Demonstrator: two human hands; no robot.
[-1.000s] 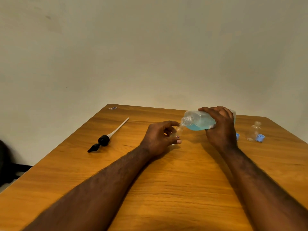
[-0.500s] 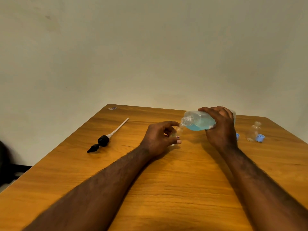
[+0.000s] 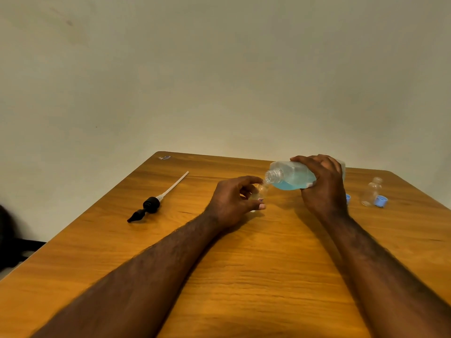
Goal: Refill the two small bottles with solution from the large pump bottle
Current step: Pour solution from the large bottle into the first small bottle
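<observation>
My right hand (image 3: 322, 186) grips the large clear bottle (image 3: 289, 178), tipped on its side with its open neck pointing left and blue solution pooled along its lower side. Its mouth sits just above a small clear bottle (image 3: 260, 194) that my left hand (image 3: 231, 201) holds upright on the table between thumb and fingers; most of that bottle is hidden by the fingers. A second small clear bottle (image 3: 372, 191) stands uncapped at the right, with a blue cap (image 3: 380, 201) beside it. Another blue cap (image 3: 348, 198) peeks out behind my right wrist.
The removed black pump head with its long white tube (image 3: 156, 201) lies on the left part of the wooden table (image 3: 244, 276). A small wrapper scrap (image 3: 164, 157) sits at the far left corner. A plain wall rises behind the table; a dark object is at the left edge.
Almost nothing differs; both hands keep the same hold and the large bottle stays tipped over the small one.
</observation>
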